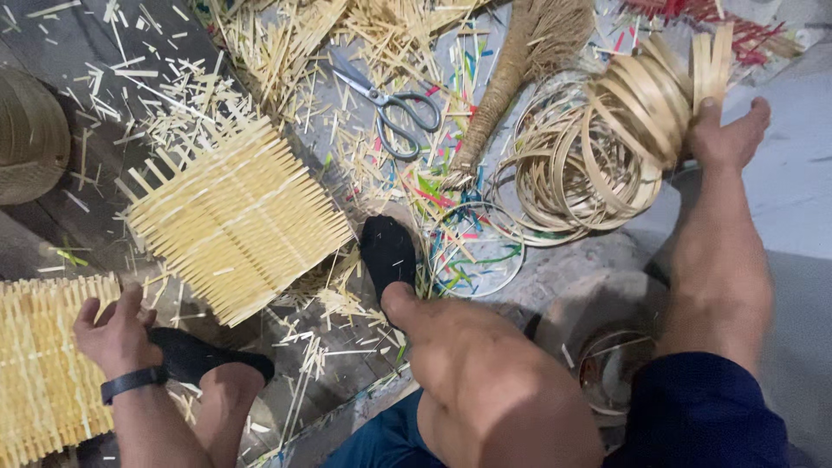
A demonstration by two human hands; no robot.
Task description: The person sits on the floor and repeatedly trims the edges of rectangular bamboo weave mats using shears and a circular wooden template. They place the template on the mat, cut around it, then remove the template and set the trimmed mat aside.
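We see the floor [806, 182] first, grey on the right and dark on the left, littered with pale bamboo scraps [286, 43] that are thickest at the far side. On it, left of centre, lies a woven bamboo mat [234, 217], square with loose slat ends sticking out all round. A second woven panel [39, 373] sits at the near left edge, and our left hand [113, 329] rests on its right side, fingers curled loosely over the slats, a dark band on the wrist. To the far right a heap of thin bamboo rings [563, 173] lies on the floor, and just above it our right hand [728, 134] is closed around a bundle of rings [659, 95], thumb on the near side and fingers hidden behind. A bundle of brown fibre [511, 78] lies far of centre, pointing toward a single ring [475, 250] that encloses coloured strips. A pair of scissors [390, 104] lies among the scraps, handles toward us. Our two feet in black socks [387, 251] rest between the mat and the rings.
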